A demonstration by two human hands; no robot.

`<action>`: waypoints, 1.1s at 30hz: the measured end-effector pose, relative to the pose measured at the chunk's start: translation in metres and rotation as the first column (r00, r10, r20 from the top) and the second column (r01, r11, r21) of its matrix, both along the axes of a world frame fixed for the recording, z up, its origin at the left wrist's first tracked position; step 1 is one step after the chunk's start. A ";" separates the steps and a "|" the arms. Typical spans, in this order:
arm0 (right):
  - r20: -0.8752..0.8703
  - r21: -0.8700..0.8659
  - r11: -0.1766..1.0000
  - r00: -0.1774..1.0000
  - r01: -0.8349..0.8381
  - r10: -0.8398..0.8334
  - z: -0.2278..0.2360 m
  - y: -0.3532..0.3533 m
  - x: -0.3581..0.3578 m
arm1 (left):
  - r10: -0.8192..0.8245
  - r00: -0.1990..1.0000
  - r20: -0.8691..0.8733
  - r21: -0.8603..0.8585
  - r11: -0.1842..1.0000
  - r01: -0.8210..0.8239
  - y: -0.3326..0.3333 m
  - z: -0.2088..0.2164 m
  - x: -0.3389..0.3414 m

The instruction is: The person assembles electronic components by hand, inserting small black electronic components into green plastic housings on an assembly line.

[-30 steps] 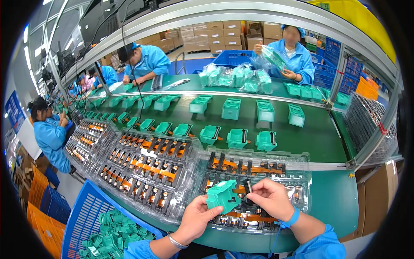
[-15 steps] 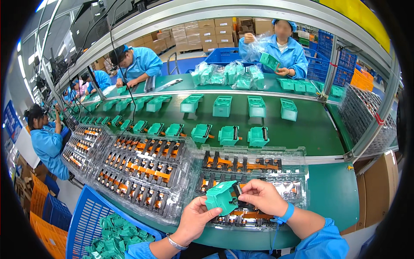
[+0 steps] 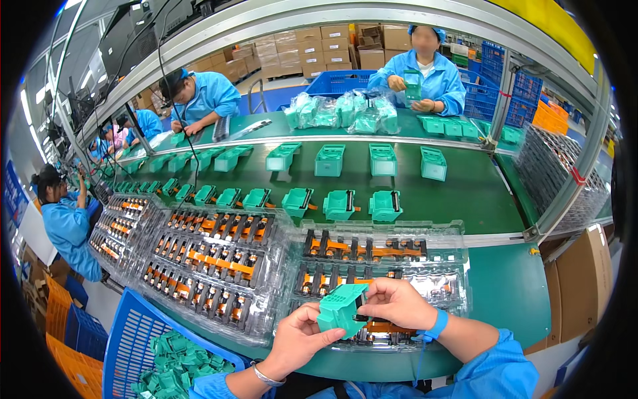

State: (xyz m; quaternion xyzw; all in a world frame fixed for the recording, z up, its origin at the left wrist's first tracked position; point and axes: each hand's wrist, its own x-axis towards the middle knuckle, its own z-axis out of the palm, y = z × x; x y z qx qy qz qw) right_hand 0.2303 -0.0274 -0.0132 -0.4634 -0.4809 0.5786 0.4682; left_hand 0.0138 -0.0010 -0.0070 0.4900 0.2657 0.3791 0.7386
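Note:
A green plastic housing (image 3: 341, 307) is held in front of me over a clear tray. My left hand (image 3: 300, 336) grips its left and lower side, thumb along the bottom edge. At its right side, the fingers of my right hand (image 3: 399, 306) pinch a small black part (image 3: 361, 303) against the housing; most of that part is hidden by my fingers and the housing. Underneath, the clear plastic tray (image 3: 438, 284) holds rows of black parts with orange strips (image 3: 345, 249). A blue band circles my right wrist.
To the left stand more filled clear trays (image 3: 269, 302). A blue basket (image 3: 126, 332) of green pieces sits at lower left. Beyond, green housings (image 3: 339, 204) line the green belt (image 3: 458, 206). A metal frame (image 3: 508, 100) spans it; co-workers sit across.
The housing has turned in my hands, its perforated face now upward, with my right fingers still at its right side. Across the belt, a co-worker's green housing is out of its clear bag.

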 end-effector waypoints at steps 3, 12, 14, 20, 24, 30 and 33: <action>-0.004 0.070 0.997 1.000 0.030 -0.030 -0.005 -0.002 0.000 | -0.006 1.000 0.021 0.051 0.999 0.005 0.000 0.000 0.001; 0.426 0.900 0.358 0.679 -0.249 -0.598 0.057 -0.011 0.019 | 0.047 0.999 -0.018 0.460 0.887 -0.033 -0.007 0.010 0.008; 0.431 0.896 0.249 0.583 -0.368 -0.689 0.066 -0.011 0.034 | 0.060 0.998 0.013 0.253 0.966 -0.061 -0.009 0.012 0.005; 0.476 0.792 0.252 0.303 -0.556 -0.826 0.071 0.015 0.076 | 0.003 1.000 -0.019 0.239 0.971 0.001 -0.013 0.015 -0.004; 0.459 0.873 0.487 0.327 0.005 -0.826 0.046 0.050 0.124 | 0.115 0.992 -0.049 0.329 0.940 -0.092 -0.033 0.037 -0.025; 0.486 0.235 0.722 0.564 0.651 -0.667 0.005 0.103 0.204 | 0.470 0.852 -0.232 0.477 0.818 -0.322 -0.048 0.044 -0.114; 0.573 -0.013 0.731 0.604 0.683 -0.554 -0.013 0.131 0.213 | 0.712 0.668 -0.217 0.470 0.676 -0.568 -0.060 0.029 -0.182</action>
